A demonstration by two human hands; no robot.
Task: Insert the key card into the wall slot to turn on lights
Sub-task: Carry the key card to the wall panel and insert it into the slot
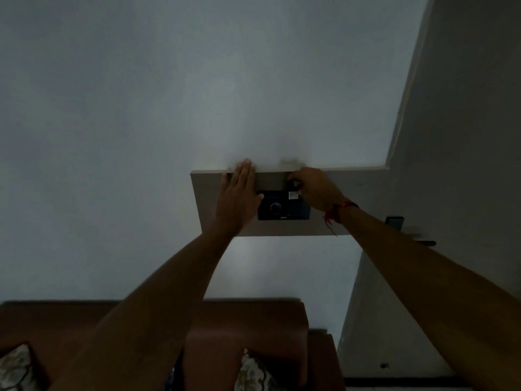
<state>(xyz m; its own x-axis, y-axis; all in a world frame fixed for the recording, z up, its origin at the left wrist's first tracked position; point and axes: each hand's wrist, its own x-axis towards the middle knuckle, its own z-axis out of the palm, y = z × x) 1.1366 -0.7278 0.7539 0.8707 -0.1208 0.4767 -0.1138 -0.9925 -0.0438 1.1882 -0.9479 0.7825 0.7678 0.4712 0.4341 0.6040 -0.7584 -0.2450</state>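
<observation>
The room is dim. A dark switch unit (283,209) with a round dial sits on a pale panel (208,198) fixed to the wall. My left hand (239,196) lies flat with fingers straight on the panel, just left of the unit. My right hand (315,187) is at the unit's upper right corner, its fingers pinched around a small dark thing that may be the key card (294,187); most of it is hidden by my fingers. A red thread is tied around my right wrist.
A brown sofa (248,328) with patterned cushions (14,368) stands below against the wall. A door or wall face (465,136) rises at the right, with a dark handle or lock (394,221) beside my right forearm.
</observation>
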